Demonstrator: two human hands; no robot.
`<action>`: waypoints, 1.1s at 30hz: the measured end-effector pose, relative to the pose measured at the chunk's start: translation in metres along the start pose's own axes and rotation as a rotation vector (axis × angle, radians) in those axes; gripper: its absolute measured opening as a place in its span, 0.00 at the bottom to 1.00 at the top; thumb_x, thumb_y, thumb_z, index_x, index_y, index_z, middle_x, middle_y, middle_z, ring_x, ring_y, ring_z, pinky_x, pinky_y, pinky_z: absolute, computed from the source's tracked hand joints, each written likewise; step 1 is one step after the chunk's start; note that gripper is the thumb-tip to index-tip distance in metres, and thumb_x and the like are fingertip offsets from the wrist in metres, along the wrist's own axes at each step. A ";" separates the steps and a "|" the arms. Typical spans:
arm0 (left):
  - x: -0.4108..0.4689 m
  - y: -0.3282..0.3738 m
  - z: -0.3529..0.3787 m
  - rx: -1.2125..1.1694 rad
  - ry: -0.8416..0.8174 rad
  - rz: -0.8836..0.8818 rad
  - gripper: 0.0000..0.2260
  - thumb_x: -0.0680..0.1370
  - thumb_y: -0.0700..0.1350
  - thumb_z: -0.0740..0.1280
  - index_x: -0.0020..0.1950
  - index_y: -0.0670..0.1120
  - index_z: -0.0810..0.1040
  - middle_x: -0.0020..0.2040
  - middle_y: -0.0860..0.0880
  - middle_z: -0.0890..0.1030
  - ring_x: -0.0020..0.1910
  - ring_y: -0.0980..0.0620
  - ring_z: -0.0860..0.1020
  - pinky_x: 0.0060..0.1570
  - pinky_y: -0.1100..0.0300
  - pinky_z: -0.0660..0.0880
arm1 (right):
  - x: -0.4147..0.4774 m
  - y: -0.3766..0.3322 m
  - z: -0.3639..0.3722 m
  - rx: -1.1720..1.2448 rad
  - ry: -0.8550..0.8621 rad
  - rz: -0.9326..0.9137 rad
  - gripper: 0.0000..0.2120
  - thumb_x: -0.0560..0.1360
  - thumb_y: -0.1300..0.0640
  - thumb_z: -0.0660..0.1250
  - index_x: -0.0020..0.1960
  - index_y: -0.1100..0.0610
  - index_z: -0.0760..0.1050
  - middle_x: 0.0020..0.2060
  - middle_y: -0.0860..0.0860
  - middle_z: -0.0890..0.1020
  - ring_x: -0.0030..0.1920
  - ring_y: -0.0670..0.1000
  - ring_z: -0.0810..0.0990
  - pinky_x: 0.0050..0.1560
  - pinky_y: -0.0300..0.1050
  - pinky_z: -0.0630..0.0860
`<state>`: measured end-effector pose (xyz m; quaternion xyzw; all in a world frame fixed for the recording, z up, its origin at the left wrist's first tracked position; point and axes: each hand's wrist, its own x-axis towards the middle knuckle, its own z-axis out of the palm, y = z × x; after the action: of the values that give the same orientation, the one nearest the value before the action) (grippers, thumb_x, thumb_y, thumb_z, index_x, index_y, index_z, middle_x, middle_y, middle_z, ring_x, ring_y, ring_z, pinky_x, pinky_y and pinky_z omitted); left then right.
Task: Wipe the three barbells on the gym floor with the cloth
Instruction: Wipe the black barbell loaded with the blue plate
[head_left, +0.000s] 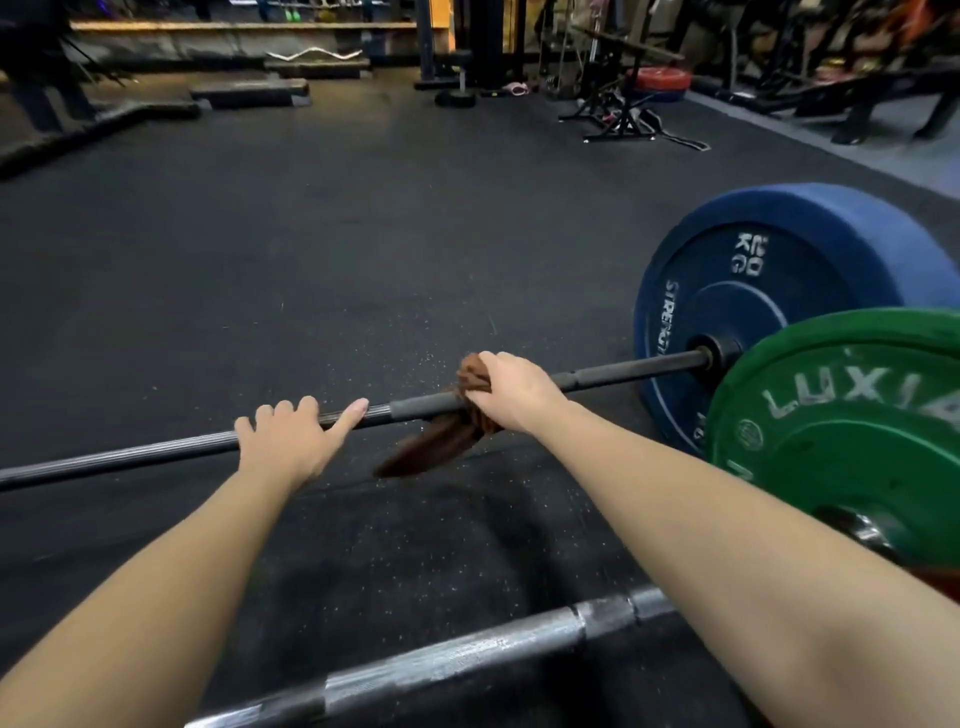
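A black barbell (623, 373) with a blue 20 kg plate (753, 270) lies across the floor from left edge to right. My right hand (511, 391) grips a brown cloth (441, 441) wrapped round its shaft, the loose end of the cloth hanging toward the floor. My left hand (291, 436) rests on the same shaft further left, fingers curled over the bar and thumb stretched along it. Closer to me lies a silver barbell (467, 654) with a green plate (841, 431) at its right end. A third barbell is not in sight.
Dark rubber gym floor (337, 234) stretches ahead. At the back stand black step platforms (249, 93), a curl bar (314, 53), a black stand (618, 111) with a red plate (662, 80) behind it, and machines along the right wall.
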<state>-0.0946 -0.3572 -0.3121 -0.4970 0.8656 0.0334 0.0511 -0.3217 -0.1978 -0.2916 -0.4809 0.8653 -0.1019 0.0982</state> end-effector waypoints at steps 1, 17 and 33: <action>0.001 0.000 -0.001 0.007 -0.004 0.002 0.45 0.71 0.78 0.37 0.65 0.48 0.75 0.65 0.43 0.77 0.67 0.39 0.70 0.69 0.40 0.62 | -0.002 0.005 -0.002 0.020 -0.005 -0.011 0.17 0.81 0.43 0.63 0.62 0.54 0.71 0.57 0.54 0.78 0.58 0.58 0.77 0.56 0.53 0.74; -0.002 0.001 0.004 0.073 0.055 0.007 0.46 0.74 0.77 0.37 0.67 0.45 0.74 0.66 0.40 0.77 0.67 0.37 0.71 0.69 0.40 0.63 | -0.029 0.086 -0.027 -0.128 0.252 0.364 0.19 0.79 0.45 0.65 0.63 0.58 0.72 0.60 0.57 0.77 0.61 0.59 0.75 0.63 0.55 0.71; -0.005 0.006 0.007 0.121 0.115 -0.005 0.44 0.76 0.75 0.37 0.64 0.43 0.76 0.64 0.40 0.79 0.65 0.38 0.73 0.66 0.40 0.66 | -0.030 0.098 -0.021 -0.052 0.178 0.089 0.16 0.79 0.41 0.65 0.60 0.51 0.72 0.54 0.50 0.78 0.57 0.56 0.77 0.54 0.53 0.76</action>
<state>-0.0965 -0.3494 -0.3181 -0.4961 0.8664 -0.0477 0.0316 -0.3913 -0.1200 -0.2957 -0.4334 0.8935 -0.1171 0.0126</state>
